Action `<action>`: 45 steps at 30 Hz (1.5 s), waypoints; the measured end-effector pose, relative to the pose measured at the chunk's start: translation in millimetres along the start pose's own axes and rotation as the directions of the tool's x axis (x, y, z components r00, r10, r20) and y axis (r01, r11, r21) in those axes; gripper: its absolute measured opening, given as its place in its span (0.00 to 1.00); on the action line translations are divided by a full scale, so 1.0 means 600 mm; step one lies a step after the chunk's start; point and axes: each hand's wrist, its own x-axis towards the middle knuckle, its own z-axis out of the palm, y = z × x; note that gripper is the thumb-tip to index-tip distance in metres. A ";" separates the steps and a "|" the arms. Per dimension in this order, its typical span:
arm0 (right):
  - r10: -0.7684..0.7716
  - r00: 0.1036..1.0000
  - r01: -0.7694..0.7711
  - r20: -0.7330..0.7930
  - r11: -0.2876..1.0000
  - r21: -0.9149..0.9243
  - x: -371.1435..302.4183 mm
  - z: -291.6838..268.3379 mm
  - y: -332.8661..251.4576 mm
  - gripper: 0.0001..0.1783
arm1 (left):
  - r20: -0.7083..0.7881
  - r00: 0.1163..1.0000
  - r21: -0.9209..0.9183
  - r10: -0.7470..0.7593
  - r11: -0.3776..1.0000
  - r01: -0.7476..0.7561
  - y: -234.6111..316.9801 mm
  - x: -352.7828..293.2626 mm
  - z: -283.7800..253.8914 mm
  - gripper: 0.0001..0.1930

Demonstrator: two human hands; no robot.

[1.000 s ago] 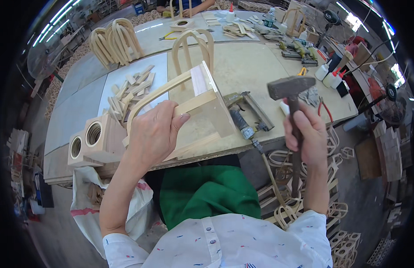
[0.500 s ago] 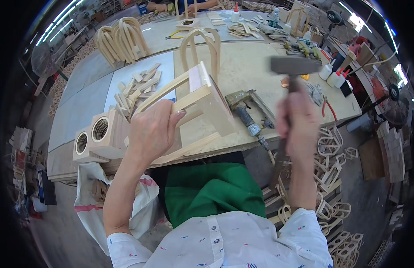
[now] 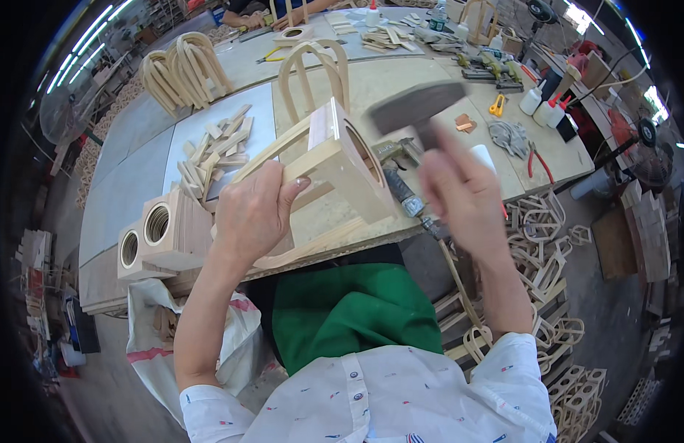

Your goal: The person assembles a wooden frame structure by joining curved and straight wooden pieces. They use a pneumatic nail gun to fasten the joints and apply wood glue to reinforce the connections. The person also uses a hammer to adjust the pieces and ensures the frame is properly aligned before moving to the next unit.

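Observation:
My left hand (image 3: 252, 210) is closed round a pale wooden slat of a small wooden frame (image 3: 351, 186). The frame lies tilted on its side at the table's front edge, and its end board with a large round hole faces right. In my right hand (image 3: 463, 196) is a dark-headed hammer (image 3: 416, 105), raised just right of the frame's end board and apart from it. The hammer is blurred by motion, and most of its handle is hidden by my hand. A nail gun (image 3: 404, 193) lies on the table beneath the hammer, partly covered.
Left on the table are stacked blocks with round holes (image 3: 172, 221), loose wood strips (image 3: 216, 151) and bent wooden loops (image 3: 187, 74). Glue bottles (image 3: 545, 111), red-handled pliers (image 3: 535, 162) and a grey glove (image 3: 509, 137) lie right. A white sack (image 3: 146, 332) stands below. Across the table, someone's arm shows.
My right hand has swung the hammer left, closer to the frame's end board. The left hand keeps its grip on the frame. The whole view has shifted slightly.

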 end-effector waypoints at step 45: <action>-0.055 0.968 -0.205 -0.243 0.381 -0.902 0.117 -0.454 0.467 0.19 | -0.327 0.733 -0.817 -0.596 0.569 0.098 0.014 -0.009 0.151 0.20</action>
